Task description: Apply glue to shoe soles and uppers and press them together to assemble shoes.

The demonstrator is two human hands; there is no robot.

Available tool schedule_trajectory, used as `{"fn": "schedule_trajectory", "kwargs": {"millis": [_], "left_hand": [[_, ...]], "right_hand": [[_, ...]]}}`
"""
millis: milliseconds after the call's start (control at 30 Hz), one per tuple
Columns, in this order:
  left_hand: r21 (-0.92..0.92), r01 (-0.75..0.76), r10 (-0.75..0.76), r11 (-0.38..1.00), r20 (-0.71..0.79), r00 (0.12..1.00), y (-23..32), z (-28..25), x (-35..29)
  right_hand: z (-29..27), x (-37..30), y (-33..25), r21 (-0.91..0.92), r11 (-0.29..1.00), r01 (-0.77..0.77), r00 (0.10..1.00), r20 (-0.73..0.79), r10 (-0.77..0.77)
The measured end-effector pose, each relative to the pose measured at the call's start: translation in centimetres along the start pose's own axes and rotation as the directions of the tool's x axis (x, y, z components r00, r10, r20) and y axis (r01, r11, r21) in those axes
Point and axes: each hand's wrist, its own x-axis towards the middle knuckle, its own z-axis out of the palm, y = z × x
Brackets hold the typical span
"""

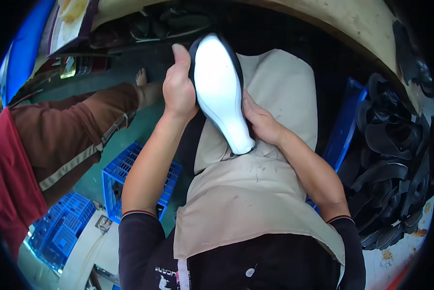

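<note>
A shoe (219, 77) with a bright white underside and a black edge is held over my lap, its underside facing up. Its broad toe end points away from me and its narrow heel end lies close to my beige apron (284, 96). My left hand (179, 89) grips the shoe's left side near the toe, thumb up along the edge, fingers hidden behind it. On the other side, my right hand (263, 118) holds it nearer the heel, with most of its fingers out of sight underneath.
Many black shoe parts (386, 164) are heaped at the right beside a blue crate edge (343, 125). Another person in brown shorts (67, 130) stands close on my left. Blue plastic crates (113, 179) sit on the green floor, and a beige table edge (342, 21) curves across the far side.
</note>
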Motion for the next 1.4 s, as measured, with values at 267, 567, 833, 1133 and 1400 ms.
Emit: {"fn": "schedule_trajectory", "kwargs": {"millis": [267, 567, 833, 1133, 1400], "left_hand": [[0.393, -0.213, 0.258, 0.894, -0.064, 0.964, -1.8, -3.5, -1.0], [0.517, -0.147, 0.265, 0.844, -0.162, 0.951, -3.3, -3.7, -0.7], [0.550, -0.344, 0.386, 0.761, 0.042, 0.921, -1.5, -2.0, -1.4], [0.593, -0.346, 0.400, 0.728, 0.043, 0.916, 0.3, 0.1, -2.1], [0.540, -0.365, 0.378, 0.759, 0.090, 0.921, -0.1, -0.2, -0.8]], "right_hand": [[1.9, -0.7, -0.9, -0.488, 0.862, 0.135, 0.986, -0.024, -0.167], [2.1, 0.0, -4.6, -0.873, 0.486, -0.048, 0.995, -0.002, 0.096], [-0.2, -0.7, -0.4, -0.745, 0.570, 0.347, 0.870, 0.030, -0.492], [-2.4, 7.5, -9.2, -0.150, 0.988, -0.026, 0.999, 0.024, 0.030], [-0.8, -0.5, -2.8, -0.257, 0.948, 0.189, 0.981, 0.095, -0.170]]}}
